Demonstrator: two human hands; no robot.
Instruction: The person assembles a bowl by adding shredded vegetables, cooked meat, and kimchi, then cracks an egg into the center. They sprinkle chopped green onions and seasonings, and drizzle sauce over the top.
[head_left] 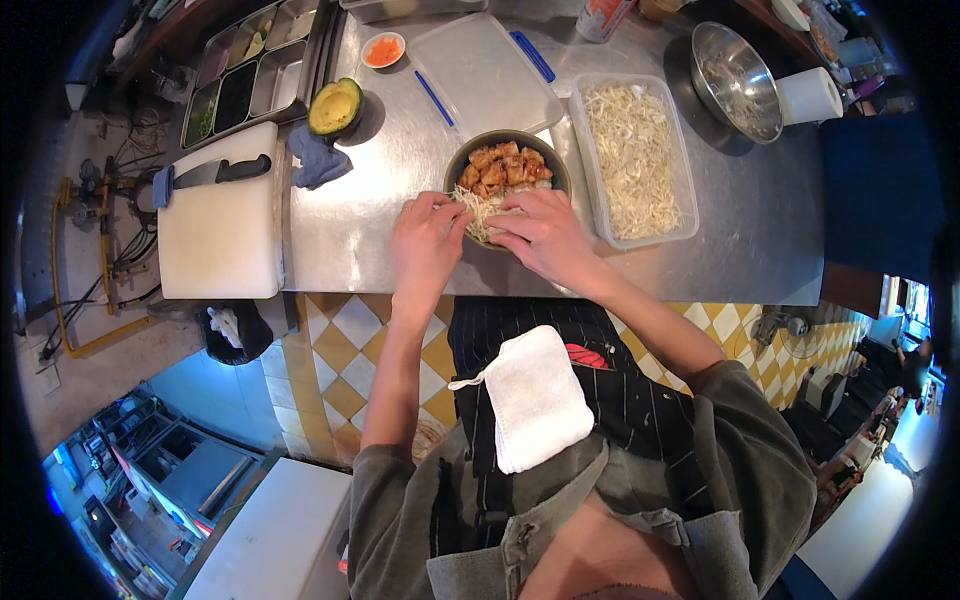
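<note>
A round dark bowl (561,172) stands near the table's front edge. Glazed brown chunks (505,168), perhaps meat, fill its far side, and pale bean sprouts (480,209) lie at its near left. My left hand (428,238) reaches over the left rim, its bent fingertips closed on the sprouts. From the right, my right hand (545,232) has its fingers pressed together on the same sprouts. What lies under the fingers is partly hidden. Just right of the bowl is a clear plastic tub (691,212) full of bean sprouts (635,160).
A knife (215,173) rests on the white cutting board (218,250) at left, near a blue cloth (319,160) and a halved avocado (335,106). Behind the bowl lie a clear lid (485,75) and a small cup of orange bits (383,50). A metal bowl (737,85) stands far right.
</note>
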